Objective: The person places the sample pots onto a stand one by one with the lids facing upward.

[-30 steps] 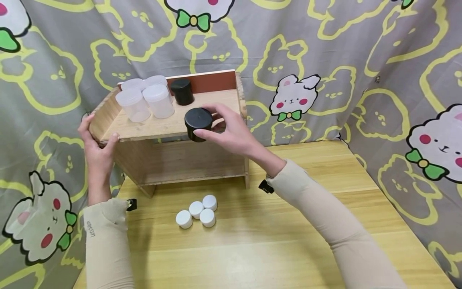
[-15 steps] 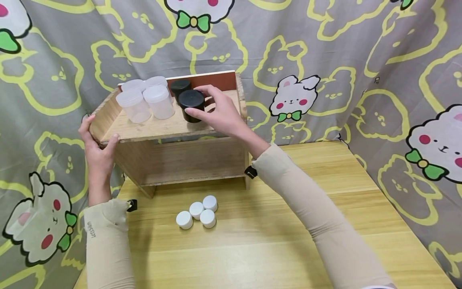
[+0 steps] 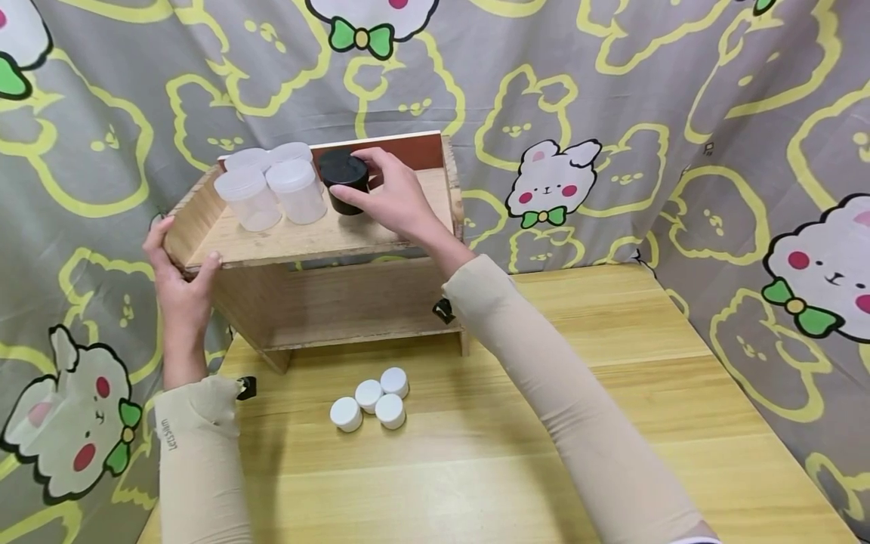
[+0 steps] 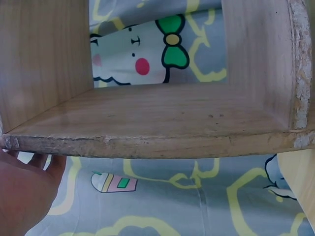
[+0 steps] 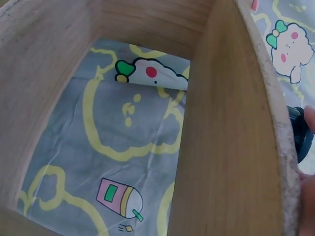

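My right hand (image 3: 401, 198) pinches a black lidded jar (image 3: 347, 185) between thumb and fingers, over the top board of a small wooden shelf (image 3: 285, 245). A second black jar stands just behind it, mostly hidden. Left of the held jar are several translucent plastic jars (image 3: 297, 195) with lids, grouped upright on the board. My left hand (image 3: 182, 295) grips the shelf's front left corner, thumb on the front edge. In the left wrist view, part of the left hand (image 4: 29, 194) shows at a board's edge. The right wrist view catches the black jar (image 5: 301, 133) at its right border.
Several small white jars (image 3: 369, 397) sit close together on the wooden table (image 3: 489, 468) in front of the shelf. The shelf's raised back strip (image 3: 401, 155) borders the top board. A patterned curtain (image 3: 489, 91) hangs behind and at both sides.
My right hand has carried the black jar from the shelf's front edge back and left, up to the other black jar. The left hand has stayed at the corner.
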Motion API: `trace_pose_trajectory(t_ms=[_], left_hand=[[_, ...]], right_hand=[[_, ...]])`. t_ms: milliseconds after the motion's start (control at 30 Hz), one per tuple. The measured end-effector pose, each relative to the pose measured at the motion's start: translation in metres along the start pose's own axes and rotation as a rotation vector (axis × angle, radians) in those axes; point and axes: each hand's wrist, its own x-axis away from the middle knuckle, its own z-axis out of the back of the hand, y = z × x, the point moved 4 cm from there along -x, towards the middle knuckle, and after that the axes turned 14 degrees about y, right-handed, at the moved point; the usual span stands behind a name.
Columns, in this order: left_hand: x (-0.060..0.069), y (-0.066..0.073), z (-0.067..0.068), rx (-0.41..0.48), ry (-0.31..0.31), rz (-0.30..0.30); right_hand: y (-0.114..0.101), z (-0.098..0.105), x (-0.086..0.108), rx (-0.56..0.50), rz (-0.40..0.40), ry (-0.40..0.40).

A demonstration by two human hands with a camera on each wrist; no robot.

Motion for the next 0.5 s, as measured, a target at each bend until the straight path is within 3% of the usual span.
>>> trace_pose_trajectory(t_ms=[500], left_hand=[[0.0,0.0,0.001,-0.017,0.005,0.001]], right_hand=[[0.006,-0.018,-0.011,0.049,-0.006,-0.012]])
